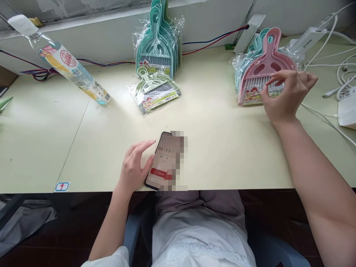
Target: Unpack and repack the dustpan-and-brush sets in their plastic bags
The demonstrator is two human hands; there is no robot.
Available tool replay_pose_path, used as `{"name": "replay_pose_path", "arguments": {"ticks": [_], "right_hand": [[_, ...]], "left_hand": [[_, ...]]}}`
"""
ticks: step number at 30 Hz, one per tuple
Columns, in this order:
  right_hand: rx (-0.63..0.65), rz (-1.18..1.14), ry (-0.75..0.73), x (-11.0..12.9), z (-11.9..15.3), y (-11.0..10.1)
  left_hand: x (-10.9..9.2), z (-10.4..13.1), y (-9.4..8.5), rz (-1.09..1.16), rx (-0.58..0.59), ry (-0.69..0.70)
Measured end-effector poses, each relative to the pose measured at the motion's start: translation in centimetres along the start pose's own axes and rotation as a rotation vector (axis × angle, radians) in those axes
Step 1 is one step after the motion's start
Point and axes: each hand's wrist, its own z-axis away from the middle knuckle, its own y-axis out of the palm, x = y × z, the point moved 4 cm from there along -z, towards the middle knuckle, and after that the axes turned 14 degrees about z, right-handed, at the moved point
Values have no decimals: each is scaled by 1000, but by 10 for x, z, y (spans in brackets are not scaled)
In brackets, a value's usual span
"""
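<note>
Head view: I look down on a table point(219, 148), its near edge crossing below both hands and its back meeting the wall. The phone point(161, 161) lies tilted with its lower end at that near edge; a pixelated patch hides its right side. The left hand point(134, 166) lies just beside it, fingers loosely spread, thumb at the phone's left edge, gripping nothing. The right hand point(290, 92) is in front of the pink pan point(274, 61), thumb and forefinger curled into a near-closed ring; I cannot tell whether the tips hold any wrapping. I see a broad stretch of tabletop between phone and pink pan, and another from phone to bottle point(72, 72); at right, white cables point(345, 72) crowd the forearm.

Counted: one phone, one bottle, one number label point(62, 186), one small green pack point(157, 89) in front of a green stack point(155, 46). I count one pink pan, green ones behind it; neither the stack nor those can be counted exactly.
</note>
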Motion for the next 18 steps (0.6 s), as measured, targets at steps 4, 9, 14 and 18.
{"name": "replay_pose_path", "arguments": {"ticks": [4,9,14,18], "right_hand": [[-17,13,-24,2,0,0],[23,27,18,0,0,1],[50,19,54,-1,0,1],[70,-6,71,2,-1,-1]], "left_hand": [[-3,0,-1,32,-19,36],[-7,7,-2,15,-44,81],[-23,23,-5,29,-90,131],[-34,36,-8,36,-64,135]]}}
